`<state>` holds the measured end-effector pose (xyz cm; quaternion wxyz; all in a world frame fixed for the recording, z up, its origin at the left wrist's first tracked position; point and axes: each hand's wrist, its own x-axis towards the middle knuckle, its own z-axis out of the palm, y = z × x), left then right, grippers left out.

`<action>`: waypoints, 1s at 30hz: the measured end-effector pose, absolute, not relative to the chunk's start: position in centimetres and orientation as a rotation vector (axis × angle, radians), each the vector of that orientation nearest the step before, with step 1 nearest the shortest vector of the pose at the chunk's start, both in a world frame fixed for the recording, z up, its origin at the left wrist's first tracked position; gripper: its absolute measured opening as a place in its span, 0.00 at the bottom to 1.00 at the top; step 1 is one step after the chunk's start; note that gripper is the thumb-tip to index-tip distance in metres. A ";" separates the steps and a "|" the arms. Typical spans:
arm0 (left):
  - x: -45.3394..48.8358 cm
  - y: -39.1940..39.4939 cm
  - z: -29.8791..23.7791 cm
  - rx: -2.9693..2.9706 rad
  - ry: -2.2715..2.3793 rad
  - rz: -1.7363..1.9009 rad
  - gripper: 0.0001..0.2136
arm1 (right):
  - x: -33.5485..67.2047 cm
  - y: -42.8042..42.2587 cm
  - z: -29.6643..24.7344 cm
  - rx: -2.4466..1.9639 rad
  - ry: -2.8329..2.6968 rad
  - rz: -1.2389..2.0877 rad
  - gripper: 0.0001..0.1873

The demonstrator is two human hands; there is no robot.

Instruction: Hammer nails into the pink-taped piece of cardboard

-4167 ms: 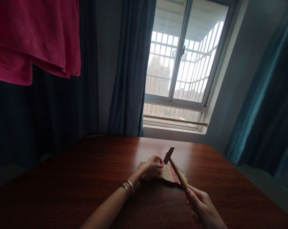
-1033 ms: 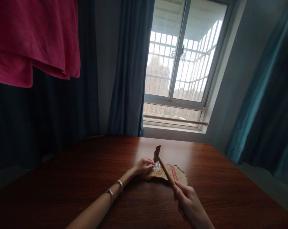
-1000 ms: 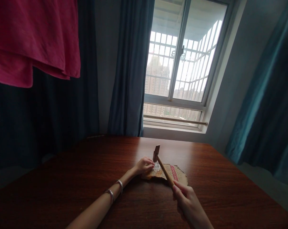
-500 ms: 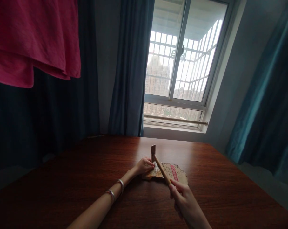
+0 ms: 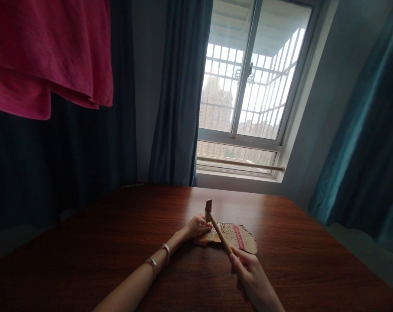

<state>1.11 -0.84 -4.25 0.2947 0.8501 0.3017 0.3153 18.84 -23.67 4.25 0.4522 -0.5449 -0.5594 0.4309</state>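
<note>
My right hand (image 5: 248, 271) is closed round the wooden handle of a hammer (image 5: 221, 234), which slants up and to the left. The hammer's head stands upright just beside the fingertips of my left hand (image 5: 198, 226). Those fingers are pinched together at the left end of a tan, sole-shaped board (image 5: 248, 242). Whatever they pinch is too small and partly hidden by the hammer. Dark dots cover the board, and a red patterned band crosses it. Several thin nails (image 5: 222, 225) stick up from it near the hammer.
The board lies on a brown wooden table (image 5: 144, 208). Behind the table are a barred window (image 5: 241, 86) and blue curtains (image 5: 180, 95). A pink cloth (image 5: 53, 56) hangs at the upper left. Two bracelets (image 5: 165, 251) circle my left forearm.
The hammer's head sits slightly lower, and my right hand has shifted a little to the left. My left hand stays at the board's left end. The whole view has moved slightly.
</note>
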 end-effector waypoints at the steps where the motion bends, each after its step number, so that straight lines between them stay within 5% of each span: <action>1: 1.1 -0.9 -4.2 2.281 0.806 0.851 0.16 | 18.8 -23.7 4.3 -1.345 -1.391 1.066 0.30; 19: -0.6 -0.6 0.2 2.125 0.950 0.918 0.16 | 23.1 -26.8 2.6 -1.399 -0.975 0.935 0.41; 30: -5.1 0.7 5.8 1.708 1.138 1.262 0.17 | 21.8 -28.8 -0.9 -1.400 -1.412 0.413 0.24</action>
